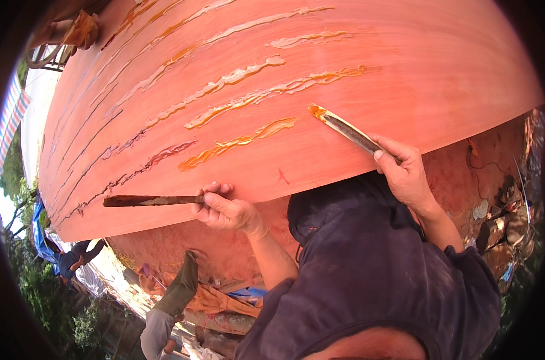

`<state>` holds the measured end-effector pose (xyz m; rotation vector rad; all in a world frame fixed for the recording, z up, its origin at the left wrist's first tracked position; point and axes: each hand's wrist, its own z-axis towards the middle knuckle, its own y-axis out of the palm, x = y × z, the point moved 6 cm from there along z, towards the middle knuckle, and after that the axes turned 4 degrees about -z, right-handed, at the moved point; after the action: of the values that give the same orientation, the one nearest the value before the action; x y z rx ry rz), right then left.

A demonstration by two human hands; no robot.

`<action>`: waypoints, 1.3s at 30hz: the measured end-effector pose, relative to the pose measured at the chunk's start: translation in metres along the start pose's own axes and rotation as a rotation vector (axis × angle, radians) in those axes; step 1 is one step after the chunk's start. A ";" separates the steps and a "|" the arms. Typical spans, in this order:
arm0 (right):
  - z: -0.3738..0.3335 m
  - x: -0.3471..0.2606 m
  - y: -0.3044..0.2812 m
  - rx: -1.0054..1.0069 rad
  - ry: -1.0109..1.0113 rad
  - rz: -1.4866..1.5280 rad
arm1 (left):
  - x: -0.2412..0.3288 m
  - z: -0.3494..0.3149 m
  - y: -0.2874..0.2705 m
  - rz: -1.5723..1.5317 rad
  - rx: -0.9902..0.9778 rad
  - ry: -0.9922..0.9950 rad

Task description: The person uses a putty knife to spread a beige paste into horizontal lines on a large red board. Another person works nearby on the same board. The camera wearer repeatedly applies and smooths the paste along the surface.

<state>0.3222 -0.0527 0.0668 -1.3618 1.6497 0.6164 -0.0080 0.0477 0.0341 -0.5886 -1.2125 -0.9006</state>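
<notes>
A large salmon-coloured panel (452, 78) is seen across the upper and middle part of the frame, and its lower edge is bent by the lens. In the lower centre of the frame, a dark, narrow flat stick (146, 201) is gripped at its right end by the left hand (227, 210), with the fingers curled around it. The stick is pointed to the left, over the lower border of the panel; whether it is touched by the panel cannot be told.

Right of the centre, a pale-edged flat stick (347, 132) is gripped by the right hand (401, 171), between thumb and fingers. It is tilted to the upper left, and its tip is covered with orange paste. The tip is placed just beside the right end of a thick orange streak (236, 144); contact with the panel cannot be judged.

Farther up, the panel is marked by a cream streak (230, 80). A dark red streak (170, 153) is seen left of the centre. At the lower left, a trouser leg (182, 282) of another person is shown.
</notes>
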 end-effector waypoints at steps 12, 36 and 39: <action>-0.005 -0.007 0.016 0.099 -0.236 -0.310 | 0.002 0.000 0.001 0.009 -0.019 -0.006; 0.102 -0.058 0.024 -0.466 -0.156 -0.372 | -0.001 -0.005 -0.002 -0.049 0.041 -0.014; 0.102 -0.059 0.040 -0.526 -0.172 -0.341 | -0.002 -0.005 -0.002 -0.047 0.037 -0.001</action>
<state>0.3172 0.0716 0.0623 -1.8546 1.1175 0.9717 -0.0075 0.0434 0.0306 -0.5335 -1.2454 -0.9154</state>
